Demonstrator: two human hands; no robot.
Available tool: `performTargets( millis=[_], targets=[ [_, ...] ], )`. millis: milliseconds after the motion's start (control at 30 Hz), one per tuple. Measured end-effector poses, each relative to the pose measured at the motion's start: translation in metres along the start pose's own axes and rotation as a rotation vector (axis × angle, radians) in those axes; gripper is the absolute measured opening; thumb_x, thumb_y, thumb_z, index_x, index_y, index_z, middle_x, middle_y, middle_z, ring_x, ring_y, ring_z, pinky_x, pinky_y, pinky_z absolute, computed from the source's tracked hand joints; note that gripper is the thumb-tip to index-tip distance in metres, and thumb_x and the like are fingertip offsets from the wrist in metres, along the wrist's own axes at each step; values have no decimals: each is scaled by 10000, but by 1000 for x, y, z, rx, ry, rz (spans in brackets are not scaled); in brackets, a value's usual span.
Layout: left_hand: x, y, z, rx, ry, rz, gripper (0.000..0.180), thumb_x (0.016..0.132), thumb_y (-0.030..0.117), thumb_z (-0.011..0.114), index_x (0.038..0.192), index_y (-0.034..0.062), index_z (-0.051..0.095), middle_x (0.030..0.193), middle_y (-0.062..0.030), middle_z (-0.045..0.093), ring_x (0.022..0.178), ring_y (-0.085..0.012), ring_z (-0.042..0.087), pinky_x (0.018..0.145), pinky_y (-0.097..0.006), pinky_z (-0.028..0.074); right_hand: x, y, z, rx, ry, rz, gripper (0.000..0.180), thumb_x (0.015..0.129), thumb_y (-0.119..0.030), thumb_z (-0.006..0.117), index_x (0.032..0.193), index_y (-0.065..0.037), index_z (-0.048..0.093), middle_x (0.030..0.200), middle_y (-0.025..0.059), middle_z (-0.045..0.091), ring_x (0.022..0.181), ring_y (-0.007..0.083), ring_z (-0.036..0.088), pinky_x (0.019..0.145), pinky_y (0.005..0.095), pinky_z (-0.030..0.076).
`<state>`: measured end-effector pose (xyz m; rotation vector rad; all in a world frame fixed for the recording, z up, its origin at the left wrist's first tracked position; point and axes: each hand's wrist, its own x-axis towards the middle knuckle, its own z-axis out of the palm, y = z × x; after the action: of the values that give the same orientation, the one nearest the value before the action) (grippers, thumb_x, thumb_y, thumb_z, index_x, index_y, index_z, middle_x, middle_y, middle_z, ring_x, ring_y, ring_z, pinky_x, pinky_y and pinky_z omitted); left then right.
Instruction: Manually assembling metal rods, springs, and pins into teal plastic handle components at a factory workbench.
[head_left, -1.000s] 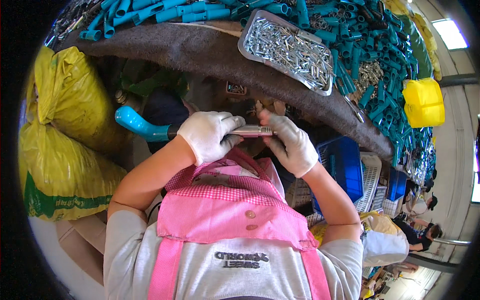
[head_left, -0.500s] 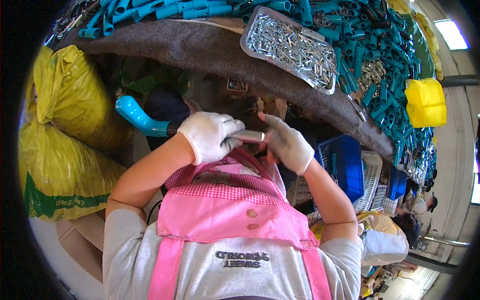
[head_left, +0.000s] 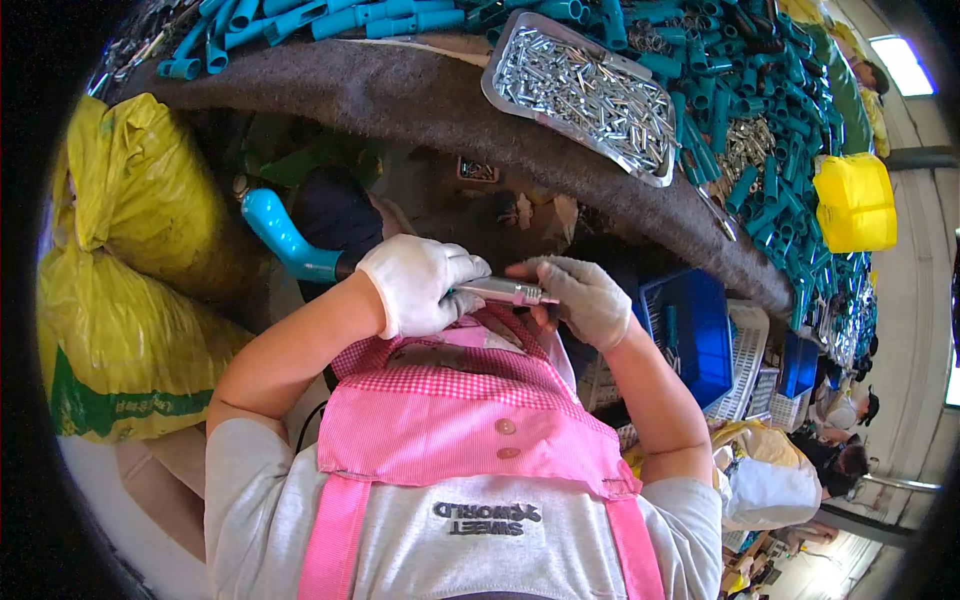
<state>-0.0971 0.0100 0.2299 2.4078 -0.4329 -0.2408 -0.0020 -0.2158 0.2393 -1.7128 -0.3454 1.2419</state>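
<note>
Near the bench (head_left: 330,85), the left hand (head_left: 418,287) holds a metal tube (head_left: 496,290), seemingly already joined to a turquoise handle (head_left: 285,238); the right hand (head_left: 592,300) is at the tube's right tip, grip unclear. What remains doesn't show.

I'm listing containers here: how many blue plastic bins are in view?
2: a larger blue bin right of the right hand, and a smaller blue bin beyond a white basket. Others may be hidden.

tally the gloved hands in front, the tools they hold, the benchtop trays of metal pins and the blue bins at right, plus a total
gloved hands: 2
teal-handled tool: 1
benchtop tray: 1
blue bins: 2
total: 6
</note>
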Motion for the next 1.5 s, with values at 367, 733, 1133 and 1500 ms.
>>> performTargets(
  millis=[367,733,1133,1500],
  targets=[
    [2,3,-4,29,-20,-82,352,825,315,529,1058,56,579,965,-149,621,874,-331,599,757,-414,481,-6,-7,16,-902,341,-833,347,938,-201,486,1209,16,496,918,92,588,708,137,575,635,262,480],
    [8,7,-14,-824,414,52,330,904,270,530,1117,19,513,770,-70,557,666,-160,543,620,-289,456,27,33,26,227,-143,-697,954,739,-268,745,1419,-6,128,1452,157,207,1348,246,204,1057,360,248],
    [41,-48,-28,-1793,1045,-282,154,908,119,438,1019,22,481,537,37,294,452,-86,314,710,-324,468,-32,31,38,128,235,-292,495,779,-128,646,1225,2,476,999,94,594,848,151,589,743,276,482],
    [109,-169,255,-1641,185,-1357,142,821,150,486,892,97,597,853,-105,624,743,-283,616,635,-478,501,21,107,21,-915,208,15,627,760,-382,624,1259,-54,433,998,228,613,870,372,612,746,425,499]
  ],
)
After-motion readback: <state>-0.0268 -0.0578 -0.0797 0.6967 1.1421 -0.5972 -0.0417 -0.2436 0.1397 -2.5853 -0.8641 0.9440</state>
